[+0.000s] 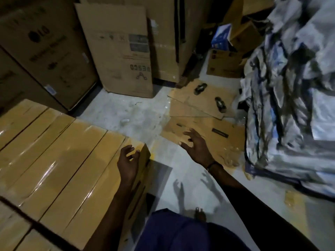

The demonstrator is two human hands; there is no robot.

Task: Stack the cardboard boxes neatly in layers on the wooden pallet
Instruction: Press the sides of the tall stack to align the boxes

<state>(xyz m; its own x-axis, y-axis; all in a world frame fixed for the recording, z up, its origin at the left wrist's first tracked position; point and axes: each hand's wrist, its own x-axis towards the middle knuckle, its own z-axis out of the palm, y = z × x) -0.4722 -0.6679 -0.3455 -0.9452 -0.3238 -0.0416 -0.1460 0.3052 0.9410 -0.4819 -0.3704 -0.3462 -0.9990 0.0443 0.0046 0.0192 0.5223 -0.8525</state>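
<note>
The likeliest slip from here is a misaligned layer: the stacked cardboard boxes [59, 160] lie side by side as long, tape-glossed cartons, and the nearest one sits right at the open corner of the stack, so a careless nudge or a box set down askew could push it out past the edge, and the slick tape would let it slide. The wooden pallet itself cannot be seen under the cartons. The flattened cardboard [204, 131] on the floor [130, 113] is also a footing hazard when carrying the next box.

The left hand [129, 161] hovers at the near corner of the stack, fingers loosely curled and grasping nothing; whether it touches the carton is unclear. The right hand [196, 144] is spread and released, empty, out over the floor and the flattened cardboard, apart from the stack, which lies to its left
</note>
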